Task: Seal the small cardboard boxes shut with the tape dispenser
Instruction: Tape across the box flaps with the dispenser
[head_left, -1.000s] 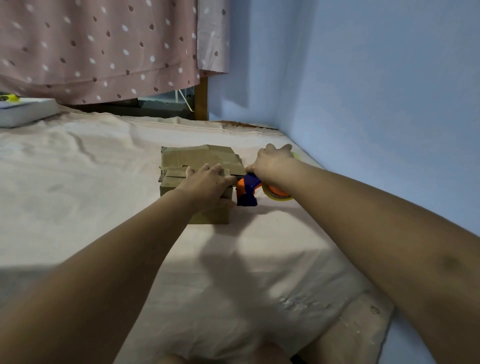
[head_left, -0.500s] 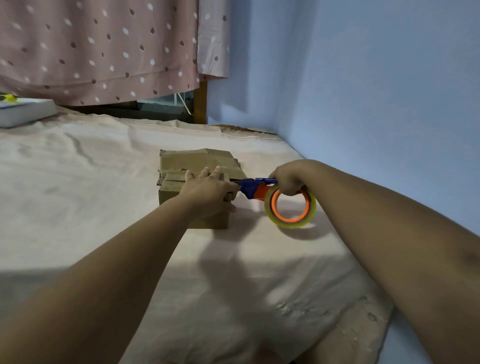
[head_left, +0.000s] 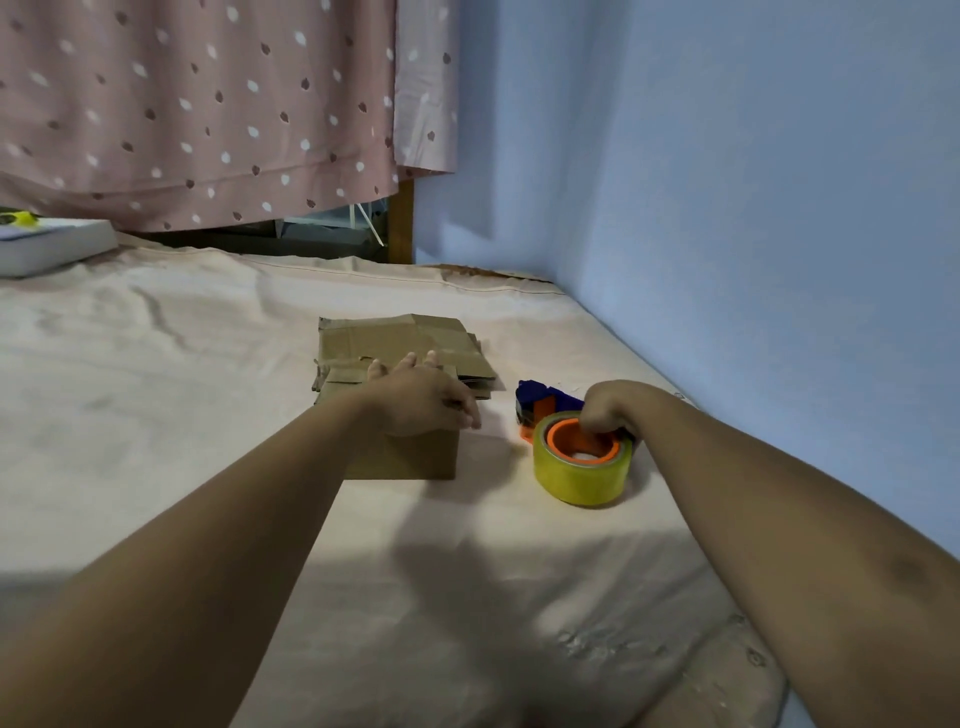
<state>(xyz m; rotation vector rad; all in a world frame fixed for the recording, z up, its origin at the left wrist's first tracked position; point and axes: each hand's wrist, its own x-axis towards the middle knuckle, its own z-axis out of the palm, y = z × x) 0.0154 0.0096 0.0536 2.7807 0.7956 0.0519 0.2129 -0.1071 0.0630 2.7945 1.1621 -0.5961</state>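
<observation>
A small brown cardboard box (head_left: 415, 457) sits on the bed sheet, and my left hand (head_left: 423, 397) rests flat on its top with fingers straight. Behind it lies a pile of flattened cardboard (head_left: 400, 345). To the right of the box stands the tape dispenser (head_left: 579, 457), a yellow roll on an orange core with a blue head pointing away. My right hand (head_left: 608, 408) grips it from above, fingers curled into the orange core. The dispenser rests on the sheet, apart from the box.
The pale sheet (head_left: 182, 415) covers the bed. A blue wall (head_left: 753, 208) runs close along the right. A dotted pink curtain (head_left: 197, 104) hangs at the back. A white flat box (head_left: 52, 247) lies far left.
My right hand has pulled the dispenser away from the box's top edge, turned it and set it down on the sheet to the right. My left hand has stayed on the box.
</observation>
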